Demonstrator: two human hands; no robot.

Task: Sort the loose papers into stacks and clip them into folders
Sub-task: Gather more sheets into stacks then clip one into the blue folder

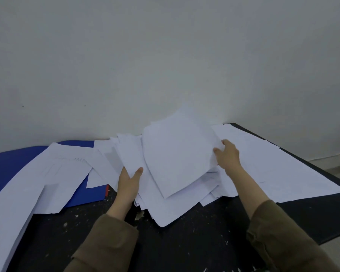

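Papers (177, 154) heaped dead ahead on dark table (184, 242), between both hands and against wall (165, 55). Left hand (129, 183) gripping pile's near-left edge, thumb on top, fingers hidden beneath. Right hand (228, 154) pinching right edge of raised top sheets, long axis tilted away toward wall. Both equally near (right reaching slightly farther). Blue folder (14, 165) lying well off left, half buried under loose sheets.

White sheets cover most of the blue folder (80, 195) at left; its far end runs off the frame's left edge. The left hand (128, 184) has its fingers hidden under the paper pile (177, 160). Any print on the sheets is too faint to read.
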